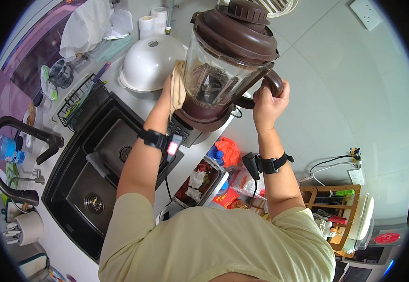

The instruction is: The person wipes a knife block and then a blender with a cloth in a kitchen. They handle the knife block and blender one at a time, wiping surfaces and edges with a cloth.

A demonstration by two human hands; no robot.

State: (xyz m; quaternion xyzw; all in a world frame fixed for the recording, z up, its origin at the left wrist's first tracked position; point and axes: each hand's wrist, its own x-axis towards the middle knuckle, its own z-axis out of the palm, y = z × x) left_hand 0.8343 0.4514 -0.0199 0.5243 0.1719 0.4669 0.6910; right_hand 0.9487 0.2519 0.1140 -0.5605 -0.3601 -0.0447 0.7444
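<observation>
A large blender jar (pixel 208 83) of clear glass, with a brown lid (pixel 238 33), stands on its brown and grey motor base (pixel 190 130) at the counter's far end. My right hand (pixel 270 102) grips the curved brown handle (pixel 276 83) on the jar's right. On the other side, my left hand (pixel 168 88) holds a beige cloth (pixel 178 84) against the glass wall. Most of the left fingers are hidden behind the cloth. Blades and measuring marks show dimly through the jar.
Left of the blender sits a white domed lid (pixel 153 61) on a pot. A black double sink (pixel 74 183) with a black faucet (pixel 24 123) fills the counter's left. Below the counter edge stands an open bin (pixel 199 183) with waste. A wooden rack (pixel 331 201) stands at right.
</observation>
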